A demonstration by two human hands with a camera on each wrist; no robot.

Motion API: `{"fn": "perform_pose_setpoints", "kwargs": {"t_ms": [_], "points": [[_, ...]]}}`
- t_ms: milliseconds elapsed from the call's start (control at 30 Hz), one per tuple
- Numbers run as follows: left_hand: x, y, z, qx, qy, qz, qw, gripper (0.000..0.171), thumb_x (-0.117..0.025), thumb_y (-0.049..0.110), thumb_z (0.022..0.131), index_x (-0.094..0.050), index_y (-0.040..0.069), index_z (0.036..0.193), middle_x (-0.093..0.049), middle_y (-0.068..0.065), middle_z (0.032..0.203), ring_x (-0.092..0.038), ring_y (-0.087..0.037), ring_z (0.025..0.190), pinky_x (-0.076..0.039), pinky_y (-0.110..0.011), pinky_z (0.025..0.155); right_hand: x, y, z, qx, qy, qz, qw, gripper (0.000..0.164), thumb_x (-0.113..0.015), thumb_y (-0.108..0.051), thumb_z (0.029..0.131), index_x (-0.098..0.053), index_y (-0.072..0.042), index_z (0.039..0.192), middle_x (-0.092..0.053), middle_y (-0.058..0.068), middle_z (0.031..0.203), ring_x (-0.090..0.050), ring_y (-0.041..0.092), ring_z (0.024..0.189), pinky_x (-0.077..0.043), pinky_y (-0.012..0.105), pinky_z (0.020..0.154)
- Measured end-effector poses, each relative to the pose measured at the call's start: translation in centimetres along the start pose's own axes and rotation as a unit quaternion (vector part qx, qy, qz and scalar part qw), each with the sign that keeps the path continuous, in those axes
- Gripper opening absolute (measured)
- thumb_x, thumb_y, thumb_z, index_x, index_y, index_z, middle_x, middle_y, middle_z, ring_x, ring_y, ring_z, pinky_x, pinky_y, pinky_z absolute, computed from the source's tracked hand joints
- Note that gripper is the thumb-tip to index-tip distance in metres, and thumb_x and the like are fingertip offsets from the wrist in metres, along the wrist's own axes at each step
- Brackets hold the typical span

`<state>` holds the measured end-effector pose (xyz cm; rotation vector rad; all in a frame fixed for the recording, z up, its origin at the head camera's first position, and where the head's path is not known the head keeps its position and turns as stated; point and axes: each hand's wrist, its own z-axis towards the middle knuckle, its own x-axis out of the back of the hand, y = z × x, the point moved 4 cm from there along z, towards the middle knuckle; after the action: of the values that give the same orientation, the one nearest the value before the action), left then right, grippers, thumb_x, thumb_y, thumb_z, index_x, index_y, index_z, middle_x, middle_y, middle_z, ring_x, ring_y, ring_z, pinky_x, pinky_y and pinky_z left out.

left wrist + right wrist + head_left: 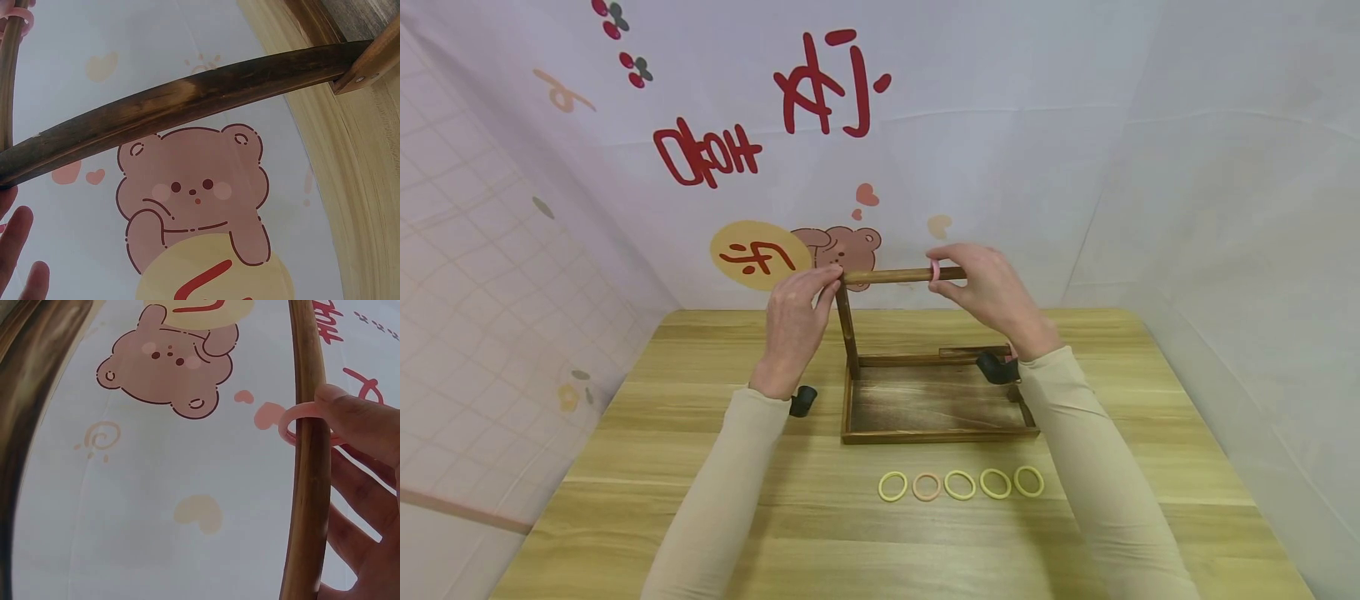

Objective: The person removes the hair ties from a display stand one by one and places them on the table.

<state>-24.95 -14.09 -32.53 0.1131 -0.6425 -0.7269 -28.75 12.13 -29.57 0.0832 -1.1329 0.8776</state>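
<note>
A wooden rack with a tray base (940,437) stands on the table, a post (847,329) rising at its left and a horizontal rod (887,276) across the top. With thumb and fingers my right hand (992,287) pinches a pink ring (935,271). In the right wrist view the ring (305,409) encircles the rod (309,487). At the rod's left end, where it meets the post, my left hand (797,321) pinches the corner between thumb and forefinger. The left wrist view shows only some fingers (15,240) of it, beside the post (187,100).
In front of the tray, several yellow rings (959,485) and a peach ring (927,487) lie in a row on the wooden table (820,533). A wooden bar (973,352) shows at the tray's back right. A printed cloth (1000,167) hangs behind.
</note>
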Motion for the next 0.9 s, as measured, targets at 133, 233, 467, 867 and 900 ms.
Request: {"fn": "perform_pose_setpoints", "kwargs": {"t_ms": [133, 233, 467, 867, 900], "points": [[-0.03, -0.03, 0.01, -0.002, 0.003, -0.003, 1.0000, 0.020, -0.074, 0.007, 0.096, -0.078, 0.001, 0.115, -0.076, -0.012, 0.117, -0.072, -0.032, 0.107, -0.056, -0.048, 0.095, 0.13, 0.11, -0.14, 0.002, 0.003, -0.004, 1.000, 0.042, -0.081, -0.019, 0.092, -0.070, -0.004, 0.130, -0.070, 0.012, 0.133, -0.060, 0.032, 0.129, -0.043, 0.050, 0.113], [0.00, -0.05, -0.02, -0.006, 0.005, -0.001, 1.0000, 0.020, -0.074, 0.007, 0.096, -0.078, 0.001, 0.115, -0.076, -0.012, 0.116, -0.072, -0.032, 0.106, -0.056, -0.048, 0.094, 0.18, 0.27, -0.22, -0.001, 0.003, -0.007, 1.000, 0.042, -0.081, -0.019, 0.092, -0.070, -0.005, 0.130, -0.069, 0.012, 0.134, -0.060, 0.032, 0.130, -0.043, 0.050, 0.113], [0.02, -0.04, -0.02, -0.008, 0.007, 0.002, 0.9999, 0.020, -0.074, 0.008, 0.096, -0.078, 0.002, 0.115, -0.076, -0.012, 0.116, -0.073, -0.032, 0.106, -0.057, -0.048, 0.094, 0.35, 0.52, -0.36, -0.004, 0.006, -0.003, 1.000, 0.041, -0.081, -0.019, 0.092, -0.070, -0.005, 0.130, -0.070, 0.012, 0.133, -0.061, 0.032, 0.129, -0.043, 0.051, 0.112], [0.06, -0.03, -0.02, -0.004, 0.004, 0.004, 1.0000, 0.020, -0.074, 0.008, 0.096, -0.079, 0.002, 0.115, -0.076, -0.011, 0.116, -0.073, -0.032, 0.107, -0.056, -0.048, 0.094, 0.39, 0.87, -0.73, -0.001, 0.009, -0.003, 1.000, 0.042, -0.082, -0.018, 0.092, -0.070, -0.005, 0.130, -0.070, 0.012, 0.132, -0.061, 0.032, 0.128, -0.043, 0.052, 0.112], [0.06, -0.03, -0.02, -0.003, 0.004, 0.005, 1.0000, 0.020, -0.074, 0.008, 0.096, -0.079, 0.002, 0.115, -0.076, -0.011, 0.116, -0.072, -0.032, 0.107, -0.056, -0.048, 0.094, 0.40, 0.90, -0.76, -0.001, 0.010, -0.003, 1.000, 0.042, -0.082, -0.018, 0.092, -0.070, -0.005, 0.130, -0.070, 0.012, 0.132, -0.061, 0.032, 0.128, -0.043, 0.053, 0.112]]}}
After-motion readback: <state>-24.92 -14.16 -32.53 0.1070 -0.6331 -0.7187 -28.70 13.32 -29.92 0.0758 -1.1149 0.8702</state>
